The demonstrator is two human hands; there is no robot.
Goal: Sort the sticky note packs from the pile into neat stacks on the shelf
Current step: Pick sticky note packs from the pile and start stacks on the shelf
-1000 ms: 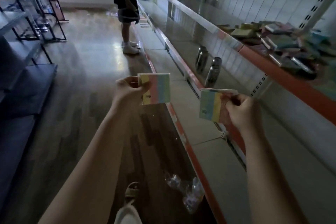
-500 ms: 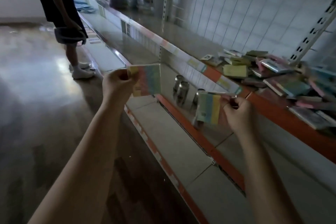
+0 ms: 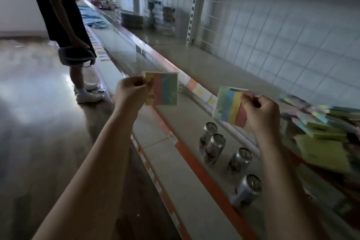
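Pinched by a corner, one striped pack [image 3: 162,88] hangs from the left hand [image 3: 131,91] and another [image 3: 230,105] from the right hand [image 3: 262,108], which is nearer the pile [image 3: 319,122] on the shelf's [image 3: 224,68] right end.

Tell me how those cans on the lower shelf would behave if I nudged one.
The cans stand upright and narrow, so a nudge probably tips one. Being round, a fallen can would likely roll along the smooth shelf. Full or empty, I cannot tell.
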